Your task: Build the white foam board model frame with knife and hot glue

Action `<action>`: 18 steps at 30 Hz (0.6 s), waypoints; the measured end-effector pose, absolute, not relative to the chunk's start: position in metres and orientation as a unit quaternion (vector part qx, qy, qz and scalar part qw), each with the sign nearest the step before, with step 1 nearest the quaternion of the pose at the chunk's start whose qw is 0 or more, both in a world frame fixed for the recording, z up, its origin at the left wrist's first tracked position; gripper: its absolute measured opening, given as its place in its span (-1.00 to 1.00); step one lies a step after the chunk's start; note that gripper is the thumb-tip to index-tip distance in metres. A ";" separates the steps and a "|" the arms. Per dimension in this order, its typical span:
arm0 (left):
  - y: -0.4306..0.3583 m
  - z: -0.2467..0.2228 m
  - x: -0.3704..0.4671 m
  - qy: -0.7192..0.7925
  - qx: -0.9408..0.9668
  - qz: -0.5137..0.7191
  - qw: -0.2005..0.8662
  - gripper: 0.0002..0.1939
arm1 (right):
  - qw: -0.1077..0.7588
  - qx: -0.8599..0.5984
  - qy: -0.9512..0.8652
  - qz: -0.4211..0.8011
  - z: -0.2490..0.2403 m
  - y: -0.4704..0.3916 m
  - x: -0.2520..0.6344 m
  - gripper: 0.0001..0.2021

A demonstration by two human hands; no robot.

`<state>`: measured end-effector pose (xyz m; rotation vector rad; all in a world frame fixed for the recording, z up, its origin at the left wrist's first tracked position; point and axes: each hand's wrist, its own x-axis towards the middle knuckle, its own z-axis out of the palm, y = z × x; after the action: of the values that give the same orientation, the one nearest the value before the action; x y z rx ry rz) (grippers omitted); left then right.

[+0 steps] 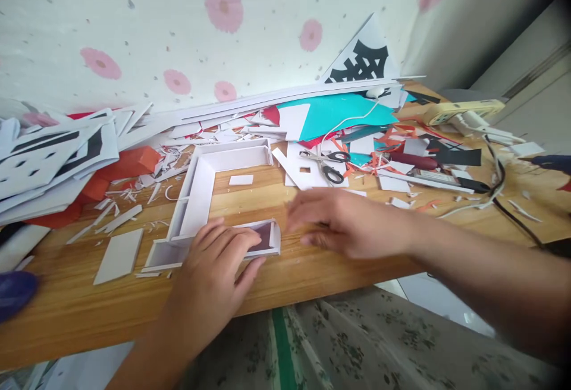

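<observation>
A white foam-board frame (200,191) with raised walls lies on the wooden table, shaped like an angular C. My left hand (223,259) rests over its near arm, fingers spread and curved on the walls, hiding part of it. Just right of the frame's near end, my right hand (343,220) hovers with bent fingers, somewhat blurred; a gap shows between thumb and fingers, and nothing is seen in it. A small white rectangle (241,180) lies inside the frame's opening. Left of the frame is a larger white panel (118,255).
Black-handled scissors (332,167) lie on white board behind my right hand. Stacked boards (53,158) and orange blocks fill the left. Scraps, a turquoise sheet (343,113), a cutter (450,182), cables and a yellow power strip (464,110) spread across the back and right.
</observation>
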<state>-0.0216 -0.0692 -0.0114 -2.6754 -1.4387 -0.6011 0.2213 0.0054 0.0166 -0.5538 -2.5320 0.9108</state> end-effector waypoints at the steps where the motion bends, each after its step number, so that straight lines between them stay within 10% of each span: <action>1: -0.069 -0.011 -0.020 -0.464 -0.864 -0.192 0.031 -0.93 | 0.188 -0.233 -0.892 0.338 0.009 -0.007 0.222 -0.81; 9: -0.071 -0.009 -0.007 -0.483 -0.860 -0.159 0.040 -0.88 | 0.367 -0.407 -0.762 0.344 -0.060 -0.045 0.194 -0.85; 18: -0.066 -0.015 -0.010 -0.481 -0.862 -0.156 -0.018 -0.83 | 0.368 -0.361 -0.780 0.355 -0.058 -0.038 0.188 -0.85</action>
<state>-0.0104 -0.0664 -0.0155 -2.7407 -1.5290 -0.4965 0.1877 -0.0377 -0.0576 -0.9272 -2.0021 0.9109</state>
